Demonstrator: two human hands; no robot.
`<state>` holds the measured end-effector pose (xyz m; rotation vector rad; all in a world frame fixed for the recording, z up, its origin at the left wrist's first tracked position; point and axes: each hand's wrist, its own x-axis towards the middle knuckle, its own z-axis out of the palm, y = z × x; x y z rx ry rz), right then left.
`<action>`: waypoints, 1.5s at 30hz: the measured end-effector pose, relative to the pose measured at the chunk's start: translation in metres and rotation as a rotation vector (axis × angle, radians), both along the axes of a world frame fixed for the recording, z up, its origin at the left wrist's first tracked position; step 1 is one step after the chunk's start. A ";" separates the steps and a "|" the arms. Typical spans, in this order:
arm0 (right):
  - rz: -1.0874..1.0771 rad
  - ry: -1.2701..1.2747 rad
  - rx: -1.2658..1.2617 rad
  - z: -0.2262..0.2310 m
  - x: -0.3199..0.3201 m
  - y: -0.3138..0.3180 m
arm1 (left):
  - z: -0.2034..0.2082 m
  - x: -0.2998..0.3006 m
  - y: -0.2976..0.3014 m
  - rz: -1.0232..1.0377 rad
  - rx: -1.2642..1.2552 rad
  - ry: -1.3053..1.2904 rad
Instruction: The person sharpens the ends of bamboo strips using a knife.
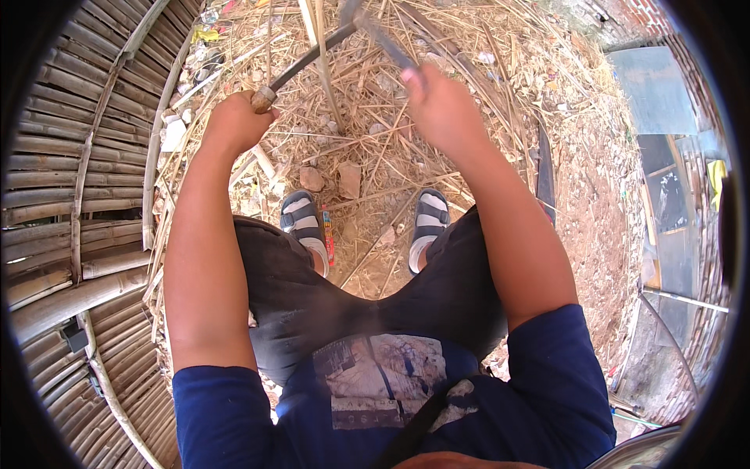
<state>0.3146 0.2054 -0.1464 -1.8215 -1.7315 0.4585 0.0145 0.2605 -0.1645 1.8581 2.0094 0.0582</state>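
Note:
My left hand is closed round the wooden handle of a curved, dark-bladed knife. The blade slants up and to the right, toward the top edge. In my right hand is a dark, narrow metal bar, blurred by motion. Its far end meets or crosses the knife blade near the top; whether they touch I cannot tell. Upright pale bamboo strips stand just right of the knife, partly behind the blade.
Dry straw and split strips litter the ground. Two stones lie ahead of my sandalled feet, with a red wrapper between the feet. A bamboo slat wall rises at left; a grey-blue sheet leans at right.

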 end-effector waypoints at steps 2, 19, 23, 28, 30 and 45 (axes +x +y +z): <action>0.030 -0.153 -0.188 -0.030 0.003 0.010 | -0.004 -0.006 0.000 0.011 0.026 -0.006; 0.008 0.267 0.435 -0.009 -0.004 0.005 | -0.006 0.005 -0.001 -0.029 0.083 0.013; -0.016 0.191 0.228 -0.013 -0.008 0.006 | -0.009 0.000 0.001 -0.028 0.034 -0.013; 0.021 -0.030 -0.047 -0.034 -0.009 0.014 | -0.013 -0.006 0.000 -0.034 0.050 -0.034; 0.015 -0.027 -0.091 -0.019 -0.015 0.009 | -0.016 -0.010 -0.005 -0.020 0.060 -0.058; 0.026 -0.021 -0.046 -0.024 -0.021 0.007 | -0.024 -0.008 -0.007 -0.066 0.120 -0.049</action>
